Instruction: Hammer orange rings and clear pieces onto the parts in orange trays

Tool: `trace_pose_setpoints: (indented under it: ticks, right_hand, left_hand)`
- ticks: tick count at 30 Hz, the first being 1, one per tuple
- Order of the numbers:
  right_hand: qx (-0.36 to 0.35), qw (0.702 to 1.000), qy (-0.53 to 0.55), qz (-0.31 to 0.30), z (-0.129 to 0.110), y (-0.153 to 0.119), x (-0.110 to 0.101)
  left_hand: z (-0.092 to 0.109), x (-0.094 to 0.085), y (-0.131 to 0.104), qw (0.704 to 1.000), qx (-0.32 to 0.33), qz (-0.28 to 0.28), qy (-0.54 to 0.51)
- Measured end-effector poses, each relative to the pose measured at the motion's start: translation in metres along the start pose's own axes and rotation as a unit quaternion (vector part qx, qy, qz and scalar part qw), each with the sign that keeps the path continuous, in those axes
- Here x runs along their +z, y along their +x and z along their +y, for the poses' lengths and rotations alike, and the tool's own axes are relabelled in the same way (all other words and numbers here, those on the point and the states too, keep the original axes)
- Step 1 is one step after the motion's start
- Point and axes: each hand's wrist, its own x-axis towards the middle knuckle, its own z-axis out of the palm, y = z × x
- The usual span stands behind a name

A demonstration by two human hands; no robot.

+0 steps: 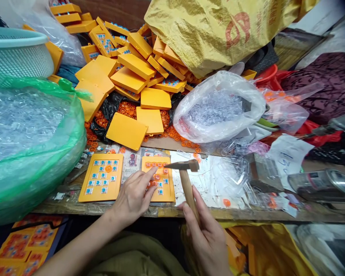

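Observation:
My right hand (pixel 205 234) is wrapped round the wooden handle of a hammer (pixel 187 180). Its dark metal head, pointed on the left side, hangs just over the right edge of an orange plate (pixel 171 193). On that plate sit blue-and-white switches (pixel 160 185), several covered by translucent orange caps (pixel 157 176). My left hand (pixel 136 189) rests over the plate's left part, index finger stretched out and thumb apart, touching the area of the caps. Beside it on the left lies a second orange plate (pixel 84 190), its switches mostly bare, with a round orange piece (pixel 108 168) among them.
Behind are heaped orange plates (pixel 136 65) and loose orange caps (pixel 175 134). A green bag (pixel 46 168) of clear parts bulges at left below a blue basket (pixel 20 53). A white bag (pixel 218 107), metal block (pixel 264 172) and jar (pixel 319 184) stand right.

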Motion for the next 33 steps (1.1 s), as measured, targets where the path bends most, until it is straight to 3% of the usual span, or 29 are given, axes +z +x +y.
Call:
trace_pose_setpoints:
  ticks: [3, 5, 7, 12, 15, 17, 19, 23, 26, 28, 30, 33]
  right_hand:
    - [-0.13, 0.984, -0.094, -0.081, 0.006, -0.009, -0.019]
    - [-0.171, 0.967, -0.135, -0.129, 0.006, -0.011, -0.024]
    - [-0.186, 0.957, -0.161, -0.153, 0.006, -0.011, -0.025]
    - [-0.214, 0.953, -0.166, -0.136, 0.008, -0.011, -0.021]
    - [-0.19, 0.952, -0.172, -0.169, 0.009, -0.014, -0.019]
    - [-0.16, 0.962, -0.155, -0.155, 0.01, -0.01, -0.02]
    - [-0.132, 0.976, -0.147, -0.095, 0.013, 0.005, -0.021]
    - [-0.078, 0.97, -0.223, 0.057, 0.026, 0.065, -0.027]
    - [-0.085, 0.957, -0.274, 0.044, 0.032, 0.11, -0.028]
    - [-0.086, 0.96, -0.264, 0.031, 0.029, 0.121, -0.027]
    - [-0.097, 0.972, -0.213, 0.025, 0.02, 0.113, -0.026]
    - [-0.126, 0.98, -0.152, -0.027, 0.004, 0.078, -0.03]
  left_hand:
    - [0.0, 0.002, 0.001, 1.0, -0.021, -0.016, 0.007]
    - [0.0, 0.003, 0.0, 0.999, -0.033, -0.018, 0.0]
    - [0.0, 0.005, -0.001, 0.999, -0.047, -0.015, -0.015]
    - [0.0, 0.005, -0.002, 0.995, -0.083, 0.002, -0.051]
    - [0.001, 0.004, -0.001, 0.995, -0.085, -0.003, -0.045]
    - [0.002, 0.004, 0.001, 0.995, -0.087, -0.008, -0.039]
    - [0.003, 0.004, 0.002, 0.995, -0.095, -0.009, -0.04]
    - [0.002, 0.005, 0.004, 0.992, -0.115, -0.01, -0.043]
    - [0.002, 0.005, 0.005, 0.991, -0.127, -0.025, -0.035]
    - [0.003, 0.004, 0.005, 0.991, -0.127, -0.028, -0.034]
    - [0.003, 0.004, 0.005, 0.991, -0.123, -0.02, -0.039]
    - [0.004, 0.005, 0.003, 0.991, -0.125, -0.007, -0.046]
